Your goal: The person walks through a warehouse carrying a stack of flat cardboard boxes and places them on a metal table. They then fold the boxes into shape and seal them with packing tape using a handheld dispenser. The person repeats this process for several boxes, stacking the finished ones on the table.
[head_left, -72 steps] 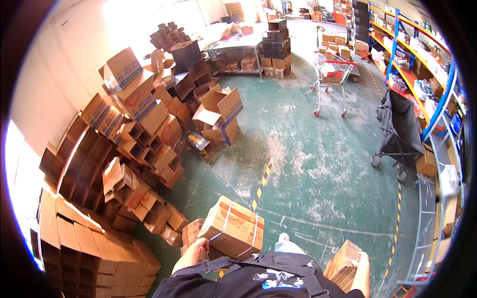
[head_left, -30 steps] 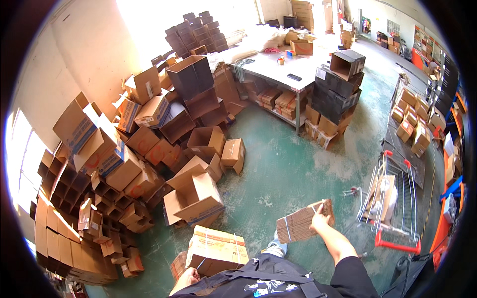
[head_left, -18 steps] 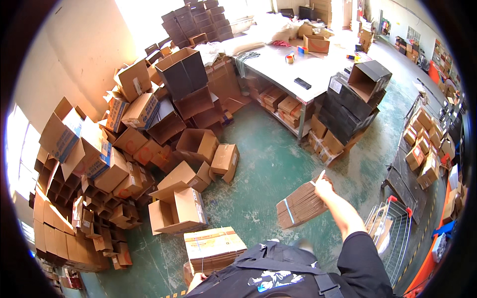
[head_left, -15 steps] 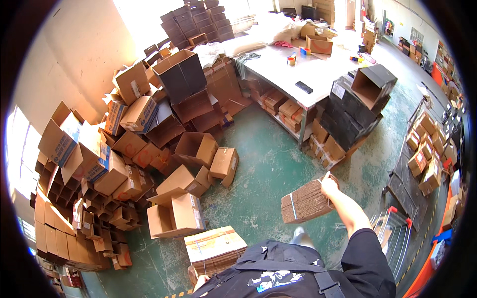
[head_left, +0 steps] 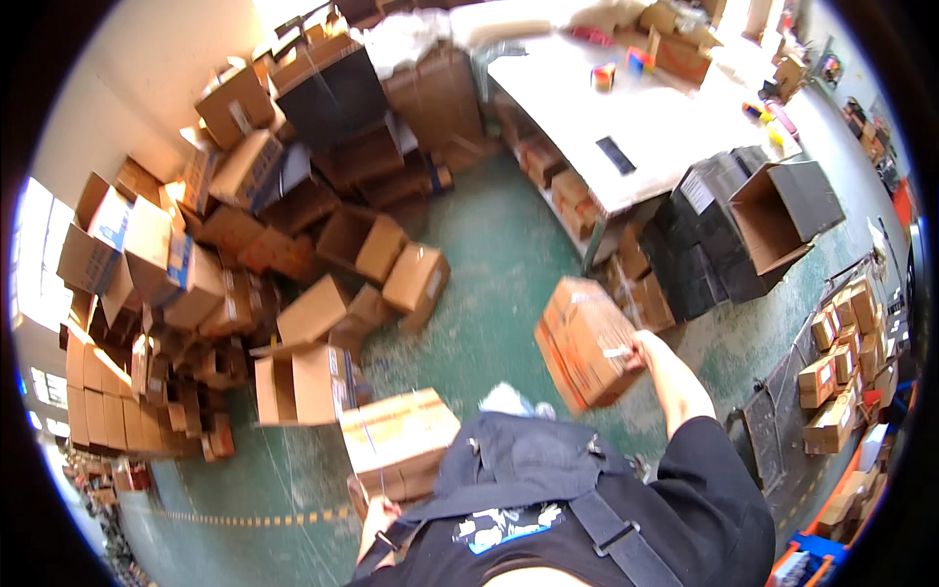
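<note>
My right hand (head_left: 649,354) is closed at the edge of a strapped bundle of flattened cardboard boxes (head_left: 585,342), which hangs above the green floor with its printed brown face showing. Low on the left, my left hand (head_left: 383,513) is closed at the side of a second strapped cardboard bundle (head_left: 401,430), with a pale printed top and a band across it. Exactly where the left fingers grip is small and partly blurred. Both bundles hang close to my body, one on each side.
Open cartons (head_left: 308,382) and a big heap of boxes (head_left: 235,235) fill the left. Ahead stands a white-topped table (head_left: 558,108) with a phone (head_left: 615,155) and tape rolls on it. Black cartons (head_left: 724,230) stack at its corner. A cart (head_left: 773,430) with small boxes is at right.
The right-hand bundle has turned from its layered edges to its printed face. My left hand shows more fully beside its bundle. The table and black cartons appear nearer.
</note>
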Tool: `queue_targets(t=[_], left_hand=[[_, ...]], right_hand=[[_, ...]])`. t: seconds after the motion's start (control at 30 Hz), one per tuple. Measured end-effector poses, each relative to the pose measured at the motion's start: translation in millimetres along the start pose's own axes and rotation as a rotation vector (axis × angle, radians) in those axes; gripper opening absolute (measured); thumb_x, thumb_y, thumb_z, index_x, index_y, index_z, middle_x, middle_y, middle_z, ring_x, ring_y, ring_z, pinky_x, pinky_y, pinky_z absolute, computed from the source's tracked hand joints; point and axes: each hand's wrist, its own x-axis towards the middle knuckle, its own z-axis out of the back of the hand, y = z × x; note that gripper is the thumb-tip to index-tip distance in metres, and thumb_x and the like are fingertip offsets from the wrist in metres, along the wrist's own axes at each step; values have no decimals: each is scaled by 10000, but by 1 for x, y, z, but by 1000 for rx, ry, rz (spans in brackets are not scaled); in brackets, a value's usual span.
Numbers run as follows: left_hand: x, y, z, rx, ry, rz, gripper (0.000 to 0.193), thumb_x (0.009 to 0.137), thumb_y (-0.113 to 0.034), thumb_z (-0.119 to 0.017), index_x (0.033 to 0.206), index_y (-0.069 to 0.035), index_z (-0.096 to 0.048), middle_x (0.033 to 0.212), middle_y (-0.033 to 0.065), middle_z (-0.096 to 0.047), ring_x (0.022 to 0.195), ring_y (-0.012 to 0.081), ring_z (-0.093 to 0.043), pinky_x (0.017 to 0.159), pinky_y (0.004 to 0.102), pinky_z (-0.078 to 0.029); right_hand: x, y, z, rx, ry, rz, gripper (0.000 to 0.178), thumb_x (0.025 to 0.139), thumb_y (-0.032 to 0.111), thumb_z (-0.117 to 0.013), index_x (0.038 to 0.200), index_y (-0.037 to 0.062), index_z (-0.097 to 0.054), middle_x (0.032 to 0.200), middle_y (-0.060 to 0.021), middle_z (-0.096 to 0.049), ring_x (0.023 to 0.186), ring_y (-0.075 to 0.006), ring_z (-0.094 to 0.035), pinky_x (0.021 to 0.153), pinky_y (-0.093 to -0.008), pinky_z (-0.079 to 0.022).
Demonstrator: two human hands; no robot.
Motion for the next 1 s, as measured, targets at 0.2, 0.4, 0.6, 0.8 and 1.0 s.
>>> queue_targets(t=[0.2,0.4,0.6,0.8,1.0], left_hand=[[22,3,-63,-537,-156,229,307,507,-80,-472,640,-146,-204,578,35,-241,510,198,-280,566,368,-294],[39,-62,-186,-522,-329,127,206,521,-78,-476,582,-129,-286,550,41,-259,508,203,-308,570,368,-296],[91,-140,-210,-546,-246,262,196,563,-68,-498,574,-131,-313,567,41,-318,513,185,-340,589,367,-343],[144,-246,-305,-639,-232,135,159,571,-77,-519,575,-113,-365,633,56,-410,550,191,-386,605,384,-377],[177,-353,-404,-600,-216,3,147,579,-49,-522,553,-120,-395,663,45,-399,563,176,-374,620,369,-372]], right_hand=[[-11,67,-137,317,54,39,216,905,268,-630,758,136,-543,578,31,-449,490,-139,-445,788,-630,-538],[24,188,-252,985,96,-167,280,950,89,-534,689,97,-430,541,47,-248,452,-104,-321,1013,-645,-407],[31,269,-306,1137,193,-120,123,967,71,-481,880,26,-556,519,27,-414,436,-107,-449,1035,-593,-415],[100,346,-362,1289,284,-41,232,988,78,-410,1148,76,-578,512,33,-410,396,-86,-456,1027,-561,-437],[183,456,-387,1521,517,27,213,958,35,-429,1047,21,-622,567,10,-488,424,-99,-521,1035,-559,-431]])
